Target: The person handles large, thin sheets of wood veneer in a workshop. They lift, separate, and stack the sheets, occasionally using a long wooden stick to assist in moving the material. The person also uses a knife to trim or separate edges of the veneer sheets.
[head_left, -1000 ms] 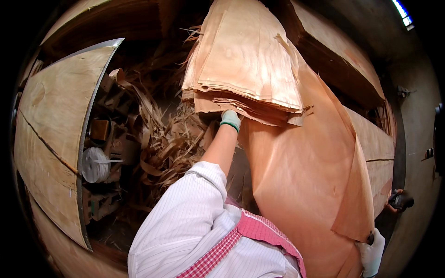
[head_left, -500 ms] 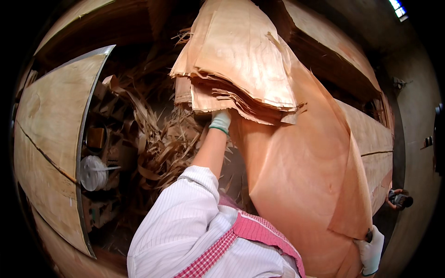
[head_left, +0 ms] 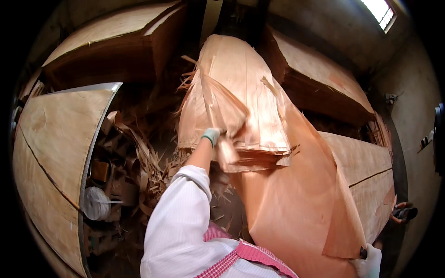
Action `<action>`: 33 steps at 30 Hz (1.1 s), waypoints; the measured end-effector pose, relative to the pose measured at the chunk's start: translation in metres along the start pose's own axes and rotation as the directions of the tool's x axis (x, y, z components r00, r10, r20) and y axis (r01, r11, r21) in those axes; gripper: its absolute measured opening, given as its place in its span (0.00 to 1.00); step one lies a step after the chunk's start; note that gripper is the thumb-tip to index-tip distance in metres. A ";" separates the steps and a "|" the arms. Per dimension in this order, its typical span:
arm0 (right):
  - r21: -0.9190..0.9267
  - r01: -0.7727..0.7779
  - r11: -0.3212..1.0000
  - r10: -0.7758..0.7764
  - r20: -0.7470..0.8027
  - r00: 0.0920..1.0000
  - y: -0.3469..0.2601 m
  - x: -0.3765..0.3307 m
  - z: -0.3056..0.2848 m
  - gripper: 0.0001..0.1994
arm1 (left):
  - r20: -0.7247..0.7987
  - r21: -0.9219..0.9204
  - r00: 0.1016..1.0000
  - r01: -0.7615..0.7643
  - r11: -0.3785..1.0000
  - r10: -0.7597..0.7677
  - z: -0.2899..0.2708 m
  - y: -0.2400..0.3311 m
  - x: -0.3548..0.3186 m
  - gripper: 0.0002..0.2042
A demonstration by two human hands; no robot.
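Observation:
My left hand [head_left: 214,135], in a white glove with a green cuff, is closed on the near left part of a thin wood veneer sheet [head_left: 228,104], which folds up over the stack [head_left: 264,120]. Motion blurs its fingers. Beneath the stack and to its right spreads a large orange-brown veneer sheet [head_left: 296,204], its right edge folded over. By that sheet's lower right corner is my right hand [head_left: 369,264], gloved and closed around a small dark thing [head_left: 363,252] too little seen to name.
Tall veneer stacks stand far left [head_left: 111,41] and far right [head_left: 324,74]. A pale board [head_left: 55,162] with a dark crack lies at left, beside a roll of white strapping [head_left: 96,204]. Veneer scraps [head_left: 148,162] litter the floor. Another person [head_left: 404,212] is at the far right.
My left hand has come from under the stack's near edge to above it, turning a sheet's corner up and back. The view has tilted up; my right hand stays by the lower right corner.

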State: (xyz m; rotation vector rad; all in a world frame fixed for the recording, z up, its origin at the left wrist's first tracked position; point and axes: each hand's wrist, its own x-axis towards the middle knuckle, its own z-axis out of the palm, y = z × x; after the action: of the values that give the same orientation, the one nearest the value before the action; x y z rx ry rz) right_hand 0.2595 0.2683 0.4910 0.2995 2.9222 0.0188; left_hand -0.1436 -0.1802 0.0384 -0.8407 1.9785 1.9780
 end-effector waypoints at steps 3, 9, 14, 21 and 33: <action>-0.022 -0.005 1.000 0.004 -0.006 1.000 -0.005 0.002 -0.001 0.16 | -0.072 -0.161 0.997 0.002 0.987 -0.014 0.005 -0.041 0.038 0.13; 0.015 0.046 0.999 -0.046 -0.031 0.998 -0.018 0.008 -0.014 0.16 | -0.131 -0.601 0.974 -0.225 0.767 0.183 0.012 -0.089 -0.017 0.10; -0.029 0.011 1.000 -0.011 0.009 1.000 -0.030 0.011 -0.021 0.13 | -0.186 -0.679 0.961 -0.276 0.680 0.205 0.039 -0.113 -0.070 0.15; -0.057 -0.041 0.998 0.041 0.015 0.999 -0.042 0.014 -0.026 0.14 | -0.046 -0.599 0.982 -0.174 0.782 0.184 0.012 -0.046 -0.012 0.10; -0.056 -0.116 0.992 0.100 -0.223 0.970 -0.014 0.013 0.000 0.14 | -0.474 0.470 0.583 -0.466 0.749 0.660 -0.018 -0.005 -0.082 0.18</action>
State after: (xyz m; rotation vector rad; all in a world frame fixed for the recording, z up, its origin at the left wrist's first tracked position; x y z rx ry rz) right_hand 0.2442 0.2574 0.4876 0.4738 3.1112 0.1792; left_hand -0.0704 -0.1784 0.0789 -0.9283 3.2052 1.6931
